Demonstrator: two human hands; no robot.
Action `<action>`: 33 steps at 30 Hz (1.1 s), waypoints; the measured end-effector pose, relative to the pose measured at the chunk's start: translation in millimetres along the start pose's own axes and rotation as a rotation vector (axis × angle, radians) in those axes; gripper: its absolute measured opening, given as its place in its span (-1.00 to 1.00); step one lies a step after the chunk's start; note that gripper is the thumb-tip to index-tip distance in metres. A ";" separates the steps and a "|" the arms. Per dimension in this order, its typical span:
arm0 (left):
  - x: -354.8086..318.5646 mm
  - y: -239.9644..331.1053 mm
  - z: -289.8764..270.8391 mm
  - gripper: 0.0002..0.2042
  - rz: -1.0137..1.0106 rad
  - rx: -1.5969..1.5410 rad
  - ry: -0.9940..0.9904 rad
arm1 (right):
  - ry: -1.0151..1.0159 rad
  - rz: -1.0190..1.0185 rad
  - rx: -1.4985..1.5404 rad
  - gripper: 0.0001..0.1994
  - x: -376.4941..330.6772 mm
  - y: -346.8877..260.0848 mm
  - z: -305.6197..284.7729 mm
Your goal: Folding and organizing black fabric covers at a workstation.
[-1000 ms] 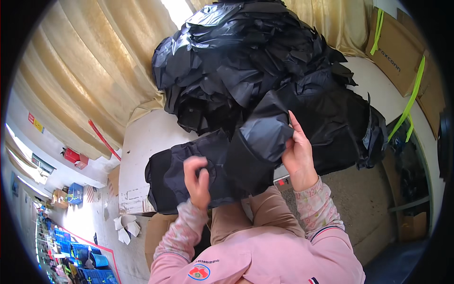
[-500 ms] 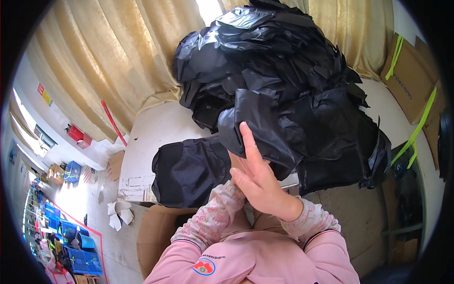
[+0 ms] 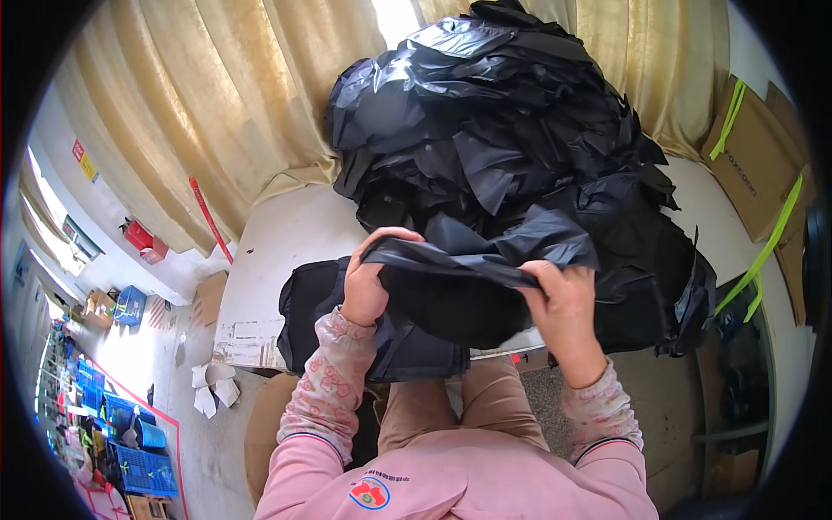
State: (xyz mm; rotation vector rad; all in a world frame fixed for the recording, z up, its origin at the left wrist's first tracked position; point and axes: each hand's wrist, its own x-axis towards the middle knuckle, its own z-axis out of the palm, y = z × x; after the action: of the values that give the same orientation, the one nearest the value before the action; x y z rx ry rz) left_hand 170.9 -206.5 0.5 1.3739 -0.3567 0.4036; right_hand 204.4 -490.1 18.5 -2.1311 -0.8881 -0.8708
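Observation:
A black fabric piece (image 3: pixel 451 295) with a thin shiny side hangs stretched between my two hands above the table's front edge. My left hand (image 3: pixel 371 276) is closed on its left end, fingers over the upper edge. At the right end my right hand (image 3: pixel 562 299) pinches the same edge, thumb toward me. Below and to the left, a flat black fabric piece (image 3: pixel 316 316) lies on the table, partly hidden by the held one. Beyond my hands rises a large heap of black fabric pieces (image 3: pixel 503 121).
The white table (image 3: pixel 286 234) stands against beige curtains (image 3: pixel 225 104). Cardboard sheets (image 3: pixel 754 165) with yellow-green straps lean at the right. On the floor to the left are torn white scraps (image 3: pixel 215 387), a blue crate (image 3: pixel 147 468) and a cardboard box (image 3: pixel 269 425) beside my legs.
My hands were close together in the middle, the right one stretched out over black fabric. Now they are apart, each gripping an end of a piece opened out between them.

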 end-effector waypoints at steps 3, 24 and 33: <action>-12.7 0.7 0.7 -0.65 -0.240 -0.232 -0.149 | 0.095 0.102 0.238 -0.87 14.5 13.9 -7.7; -15.4 -11.4 52.3 -0.70 -0.647 -0.572 0.143 | -0.182 -0.043 0.377 -0.73 -6.5 -30.0 20.1; -18.6 -8.3 17.4 -0.71 -0.777 -0.632 0.227 | -0.333 -0.093 0.298 -0.81 9.6 -2.1 -15.0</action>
State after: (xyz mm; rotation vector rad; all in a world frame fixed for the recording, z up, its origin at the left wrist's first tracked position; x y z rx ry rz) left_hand 158.3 -226.2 -12.6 0.7446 0.2380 -0.1966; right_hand 203.2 -497.2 35.0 -2.0121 -1.2105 -0.3972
